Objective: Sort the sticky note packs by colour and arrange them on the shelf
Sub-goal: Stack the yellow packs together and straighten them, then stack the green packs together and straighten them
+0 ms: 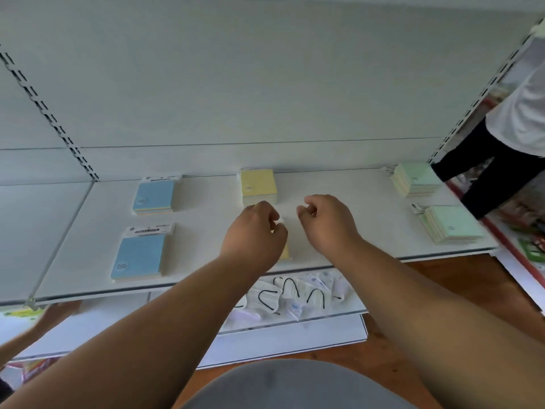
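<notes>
On the white shelf (206, 261), two blue sticky note packs lie at the left, one at the back (154, 196) and one at the front (138, 256). A stack of yellow packs (259, 185) sits at the back middle. Two green stacks stand at the right, back (415, 178) and front (451, 224). My left hand (256, 231) is curled over another yellow pack (284, 252), pinching its white header; most of that pack is hidden under the hand. Just to its right, my right hand (324, 219) hovers over bare shelf with loosely curled fingers that hold nothing.
A person in a white top and dark trousers (501, 149) stands at the shelf's right end. Someone else's hand (56, 314) reaches in under the shelf at lower left. Packed face masks (295, 293) lie on the lower shelf. Slotted uprights frame the bay.
</notes>
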`<control>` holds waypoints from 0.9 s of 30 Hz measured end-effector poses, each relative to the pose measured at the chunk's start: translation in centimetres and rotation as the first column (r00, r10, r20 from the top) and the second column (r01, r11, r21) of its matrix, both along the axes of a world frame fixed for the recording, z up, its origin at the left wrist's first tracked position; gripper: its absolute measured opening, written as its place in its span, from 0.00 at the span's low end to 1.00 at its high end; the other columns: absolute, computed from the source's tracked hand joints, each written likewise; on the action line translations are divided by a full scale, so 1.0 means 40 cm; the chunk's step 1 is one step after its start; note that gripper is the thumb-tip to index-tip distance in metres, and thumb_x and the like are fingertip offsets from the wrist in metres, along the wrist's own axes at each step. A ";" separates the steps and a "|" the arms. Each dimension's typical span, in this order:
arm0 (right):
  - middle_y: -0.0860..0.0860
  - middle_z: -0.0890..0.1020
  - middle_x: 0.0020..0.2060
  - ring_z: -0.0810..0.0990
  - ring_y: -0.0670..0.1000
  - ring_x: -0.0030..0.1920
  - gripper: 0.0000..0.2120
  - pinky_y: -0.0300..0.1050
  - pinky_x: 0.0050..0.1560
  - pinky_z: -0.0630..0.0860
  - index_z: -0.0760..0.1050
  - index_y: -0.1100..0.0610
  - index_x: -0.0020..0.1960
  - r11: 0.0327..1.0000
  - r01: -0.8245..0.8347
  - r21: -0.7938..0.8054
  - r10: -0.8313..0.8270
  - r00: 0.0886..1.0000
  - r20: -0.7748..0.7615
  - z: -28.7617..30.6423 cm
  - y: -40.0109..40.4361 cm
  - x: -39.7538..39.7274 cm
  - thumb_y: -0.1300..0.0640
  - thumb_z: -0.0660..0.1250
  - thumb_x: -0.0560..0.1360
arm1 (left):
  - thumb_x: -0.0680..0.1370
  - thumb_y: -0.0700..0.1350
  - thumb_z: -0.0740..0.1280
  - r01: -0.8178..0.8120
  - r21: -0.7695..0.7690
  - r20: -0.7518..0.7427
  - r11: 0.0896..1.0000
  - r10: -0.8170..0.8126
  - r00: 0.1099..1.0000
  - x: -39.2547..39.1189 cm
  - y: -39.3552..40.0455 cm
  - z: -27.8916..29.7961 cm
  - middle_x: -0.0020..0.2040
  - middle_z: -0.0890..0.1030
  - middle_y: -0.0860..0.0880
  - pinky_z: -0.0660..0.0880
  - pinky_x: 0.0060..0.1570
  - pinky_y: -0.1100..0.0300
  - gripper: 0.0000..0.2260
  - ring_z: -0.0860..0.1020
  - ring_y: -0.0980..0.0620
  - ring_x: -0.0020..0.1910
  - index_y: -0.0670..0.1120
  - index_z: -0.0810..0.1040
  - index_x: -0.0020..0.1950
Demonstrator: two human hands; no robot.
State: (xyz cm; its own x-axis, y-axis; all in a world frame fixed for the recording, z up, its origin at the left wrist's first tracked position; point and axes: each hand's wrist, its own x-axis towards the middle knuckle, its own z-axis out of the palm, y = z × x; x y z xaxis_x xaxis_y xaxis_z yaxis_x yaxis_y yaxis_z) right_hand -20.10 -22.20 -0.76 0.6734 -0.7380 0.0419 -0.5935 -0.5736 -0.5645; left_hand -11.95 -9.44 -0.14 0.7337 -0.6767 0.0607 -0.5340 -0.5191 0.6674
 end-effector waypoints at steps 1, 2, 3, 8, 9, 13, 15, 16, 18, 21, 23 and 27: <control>0.53 0.79 0.50 0.77 0.53 0.51 0.15 0.39 0.50 0.67 0.77 0.57 0.61 1.000 0.002 -0.013 -0.001 1.000 0.026 0.010 -0.009 -0.014 0.51 0.62 0.79 | 0.75 0.46 0.63 0.035 -0.010 -0.002 0.999 -0.035 0.999 -0.015 -0.019 0.004 0.49 0.78 0.52 0.69 0.44 0.61 0.07 0.76 0.52 0.45 0.49 0.76 0.53; 0.53 0.80 0.53 0.77 0.52 0.53 0.18 0.39 0.51 0.67 0.75 0.57 0.65 0.999 -0.001 -0.032 0.002 0.999 0.038 0.019 -0.021 -0.030 0.51 0.62 0.79 | 0.76 0.47 0.63 0.064 -0.014 -0.002 0.998 -0.064 0.998 -0.029 -0.041 0.006 0.49 0.78 0.52 0.69 0.44 0.61 0.08 0.76 0.52 0.45 0.49 0.76 0.53; 0.53 0.80 0.53 0.78 0.52 0.54 0.18 0.38 0.51 0.67 0.75 0.57 0.66 0.999 -0.005 -0.053 0.007 0.999 0.044 0.025 -0.034 -0.048 0.51 0.63 0.79 | 0.76 0.47 0.63 0.086 -0.013 -0.001 0.996 -0.086 0.996 -0.040 -0.061 0.007 0.49 0.78 0.53 0.69 0.44 0.61 0.08 0.76 0.52 0.46 0.50 0.76 0.53; 0.52 0.81 0.51 0.79 0.50 0.52 0.13 0.36 0.50 0.67 0.78 0.56 0.61 0.997 0.033 -0.074 -0.023 0.992 0.128 0.037 -0.117 -0.151 0.54 0.64 0.78 | 0.75 0.48 0.63 0.121 0.039 -0.011 0.992 -0.121 0.993 -0.092 -0.177 -0.001 0.49 0.80 0.53 0.72 0.45 0.60 0.08 0.77 0.52 0.46 0.51 0.77 0.53; 0.51 0.81 0.50 0.79 0.50 0.51 0.12 0.36 0.50 0.68 0.79 0.56 0.60 0.995 0.054 -0.078 -0.041 0.987 0.155 0.039 -0.145 -0.174 0.55 0.64 0.78 | 0.75 0.48 0.63 0.131 0.041 -0.016 0.991 -0.131 0.991 -0.107 -0.209 -0.003 0.49 0.80 0.54 0.72 0.45 0.60 0.08 0.77 0.52 0.47 0.51 0.78 0.53; 0.49 0.81 0.50 0.77 0.46 0.47 0.13 0.36 0.50 0.69 0.78 0.55 0.60 0.993 0.094 -0.074 -0.081 0.983 0.165 0.041 -0.289 -0.254 0.53 0.65 0.77 | 0.76 0.48 0.63 0.149 0.038 -0.043 0.988 -0.147 0.988 -0.181 -0.360 -0.009 0.48 0.80 0.55 0.70 0.43 0.61 0.08 0.76 0.54 0.46 0.52 0.77 0.53; 0.49 0.81 0.51 0.76 0.45 0.46 0.14 0.37 0.50 0.70 0.78 0.55 0.61 0.995 0.066 -0.074 -0.057 0.992 0.114 0.039 -0.368 -0.291 0.52 0.65 0.77 | 0.76 0.48 0.63 0.139 0.036 -0.074 0.990 -0.136 0.988 -0.221 -0.443 -0.014 0.49 0.80 0.55 0.70 0.43 0.62 0.09 0.76 0.54 0.45 0.52 0.77 0.54; 0.49 0.80 0.51 0.76 0.45 0.46 0.14 0.37 0.49 0.69 0.77 0.55 0.62 0.996 0.049 -0.074 -0.042 0.995 0.093 0.037 -0.406 -0.307 0.52 0.65 0.78 | 0.76 0.48 0.63 0.129 0.043 -0.094 0.991 -0.125 0.988 -0.240 -0.481 -0.019 0.49 0.80 0.55 0.70 0.44 0.62 0.09 0.76 0.54 0.45 0.51 0.77 0.55; 0.50 0.79 0.53 0.75 0.45 0.47 0.14 0.36 0.49 0.69 0.76 0.55 0.62 0.996 0.016 -0.085 -0.010 0.998 0.063 0.035 -0.479 -0.330 0.53 0.64 0.78 | 0.76 0.48 0.62 0.107 0.058 -0.131 0.993 -0.098 0.986 -0.275 -0.555 -0.027 0.50 0.80 0.54 0.72 0.45 0.61 0.10 0.77 0.53 0.46 0.51 0.77 0.55; 0.50 0.78 0.55 0.78 0.47 0.51 0.13 0.37 0.51 0.70 0.76 0.55 0.62 0.996 0.005 -0.090 0.002 0.997 0.076 0.027 -0.585 -0.348 0.55 0.64 0.79 | 0.76 0.48 0.62 0.063 0.069 -0.189 0.996 -0.049 0.981 -0.311 -0.649 -0.042 0.50 0.80 0.53 0.73 0.45 0.60 0.10 0.78 0.51 0.47 0.51 0.77 0.56; 0.51 0.78 0.57 0.78 0.49 0.55 0.14 0.37 0.51 0.70 0.76 0.56 0.63 0.997 0.035 -0.068 -0.029 0.996 0.089 0.021 -0.648 -0.354 0.55 0.64 0.79 | 0.75 0.47 0.62 0.006 0.061 -0.256 0.998 0.010 0.967 -0.325 -0.693 -0.050 0.49 0.80 0.53 0.74 0.45 0.60 0.11 0.78 0.51 0.46 0.50 0.77 0.56; 0.54 0.74 0.63 0.77 0.53 0.60 0.19 0.41 0.53 0.72 0.73 0.56 0.68 0.991 0.133 0.029 -0.134 0.990 0.038 -0.005 -0.755 -0.360 0.52 0.63 0.78 | 0.76 0.47 0.63 -0.124 0.029 -0.440 0.992 0.124 0.889 -0.325 -0.765 -0.064 0.50 0.80 0.52 0.75 0.48 0.58 0.10 0.78 0.50 0.48 0.52 0.77 0.56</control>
State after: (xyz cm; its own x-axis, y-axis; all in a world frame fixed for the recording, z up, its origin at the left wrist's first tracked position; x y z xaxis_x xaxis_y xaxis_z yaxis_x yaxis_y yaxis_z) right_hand -34.51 -52.40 -0.94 0.5670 -0.8224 0.0465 -0.6404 -0.4756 -0.6031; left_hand -24.95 -40.03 -2.69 0.7629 -0.5786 -0.2884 -0.1168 -0.5621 0.8188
